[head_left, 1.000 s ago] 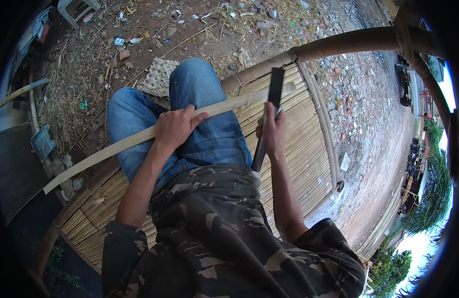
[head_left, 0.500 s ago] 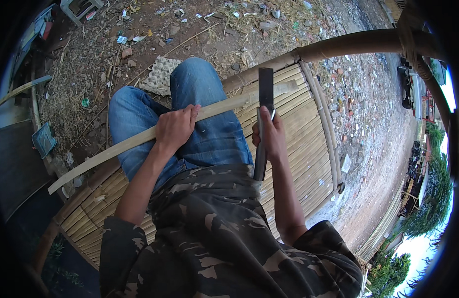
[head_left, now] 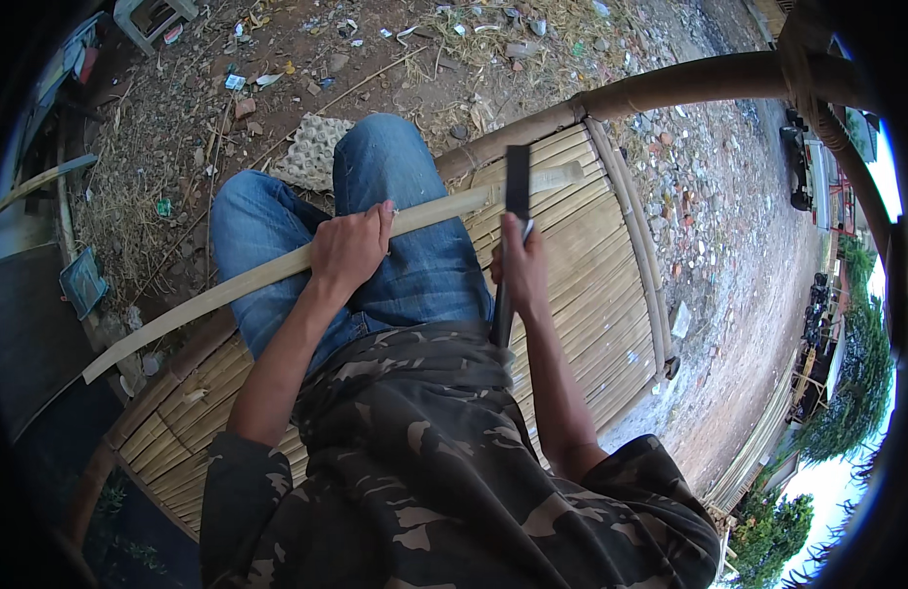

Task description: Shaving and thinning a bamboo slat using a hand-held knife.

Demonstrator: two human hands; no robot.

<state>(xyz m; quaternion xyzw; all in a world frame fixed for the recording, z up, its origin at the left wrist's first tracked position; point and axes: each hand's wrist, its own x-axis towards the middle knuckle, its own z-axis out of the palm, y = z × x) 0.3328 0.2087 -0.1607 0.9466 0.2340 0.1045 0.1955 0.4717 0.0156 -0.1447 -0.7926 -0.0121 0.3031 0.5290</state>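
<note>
Two hands are closed: the left hand (head_left: 351,247) grips a long bamboo strip (head_left: 277,270) across the knees, the right hand (head_left: 520,267) grips a dark knife (head_left: 515,201) whose blade crosses it.

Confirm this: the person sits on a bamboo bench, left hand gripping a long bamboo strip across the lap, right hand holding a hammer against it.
Not quite. In the head view the right hand holds a long dark blade, not a hammer, set against the strip. The rest stands: the person sits on a bamboo bench and the left hand grips the strip across the lap.
</note>
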